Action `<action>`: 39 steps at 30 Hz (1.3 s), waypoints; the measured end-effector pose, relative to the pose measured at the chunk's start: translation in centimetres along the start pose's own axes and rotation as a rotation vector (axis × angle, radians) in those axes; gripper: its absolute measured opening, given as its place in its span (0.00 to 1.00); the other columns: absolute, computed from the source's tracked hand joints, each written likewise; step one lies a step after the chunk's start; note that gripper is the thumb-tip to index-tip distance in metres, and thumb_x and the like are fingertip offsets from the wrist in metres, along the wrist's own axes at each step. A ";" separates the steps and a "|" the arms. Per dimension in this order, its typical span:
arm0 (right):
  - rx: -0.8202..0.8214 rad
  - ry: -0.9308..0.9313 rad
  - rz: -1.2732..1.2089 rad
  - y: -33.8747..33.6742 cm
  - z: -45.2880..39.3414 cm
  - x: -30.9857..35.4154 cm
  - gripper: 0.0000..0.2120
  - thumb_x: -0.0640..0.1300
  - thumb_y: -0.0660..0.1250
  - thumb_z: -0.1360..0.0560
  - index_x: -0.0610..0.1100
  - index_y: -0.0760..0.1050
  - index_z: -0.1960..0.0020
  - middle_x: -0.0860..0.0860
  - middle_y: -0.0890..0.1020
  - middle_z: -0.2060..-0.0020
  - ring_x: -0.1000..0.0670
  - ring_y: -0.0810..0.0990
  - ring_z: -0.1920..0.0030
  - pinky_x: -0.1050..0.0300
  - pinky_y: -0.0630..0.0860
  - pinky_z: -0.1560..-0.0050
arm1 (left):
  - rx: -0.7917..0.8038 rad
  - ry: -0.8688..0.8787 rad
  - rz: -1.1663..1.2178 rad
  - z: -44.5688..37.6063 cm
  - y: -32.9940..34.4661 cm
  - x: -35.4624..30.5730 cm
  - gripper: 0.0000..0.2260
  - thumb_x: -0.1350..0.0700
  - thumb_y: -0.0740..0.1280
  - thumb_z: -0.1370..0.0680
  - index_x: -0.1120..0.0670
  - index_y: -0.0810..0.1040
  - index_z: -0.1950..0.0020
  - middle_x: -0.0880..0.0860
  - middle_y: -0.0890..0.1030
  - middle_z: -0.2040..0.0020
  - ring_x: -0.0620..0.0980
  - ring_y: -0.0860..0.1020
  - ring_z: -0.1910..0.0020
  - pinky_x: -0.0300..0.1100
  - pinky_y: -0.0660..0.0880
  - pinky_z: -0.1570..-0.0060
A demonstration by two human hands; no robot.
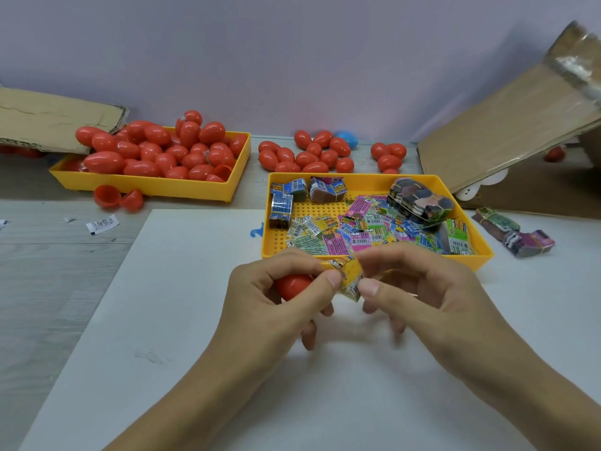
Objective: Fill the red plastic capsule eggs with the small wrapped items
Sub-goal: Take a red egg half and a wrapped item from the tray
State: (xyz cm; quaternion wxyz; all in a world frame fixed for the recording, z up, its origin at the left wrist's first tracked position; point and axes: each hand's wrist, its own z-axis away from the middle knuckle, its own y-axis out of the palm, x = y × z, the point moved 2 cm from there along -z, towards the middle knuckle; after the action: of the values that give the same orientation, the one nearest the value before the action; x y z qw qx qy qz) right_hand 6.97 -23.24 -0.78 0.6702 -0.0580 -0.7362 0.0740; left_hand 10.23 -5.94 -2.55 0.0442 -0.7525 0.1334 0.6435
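Centrally, the left hand (276, 297) cups a red capsule egg (294, 285) while both thumbs and the right hand (419, 288) pinch a yellow wrapped item (349, 279), probably folding it to fit; behind, the packet tray (374, 255) stays within reach, with the egg tray (146, 187) upper left.

Both hands pinch a yellow wrapped item (349, 278); the left hand (276, 297) also grips a red egg (294, 285). Right hand (422, 288) at three o'clock.
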 end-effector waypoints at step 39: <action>0.210 0.578 -0.702 0.1 -0.3 -0.6 0.08 0.41 0.72 0.39 0.38 0.79 0.62 0.44 0.74 0.65 0.50 0.68 0.68 0.57 0.67 0.72 | 0.116 0.102 -0.158 0.3 0.3 0.1 0.01 0.53 0.76 0.28 0.48 0.87 0.58 0.44 0.81 0.61 0.42 0.79 0.65 0.29 0.71 0.69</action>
State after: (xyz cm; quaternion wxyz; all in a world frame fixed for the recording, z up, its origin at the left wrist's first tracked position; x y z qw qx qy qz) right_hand 7.28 -23.24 -1.33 0.8344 0.2448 -0.4831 -0.1024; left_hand 9.87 -6.17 -2.63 0.1314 -0.7886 0.1126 0.5900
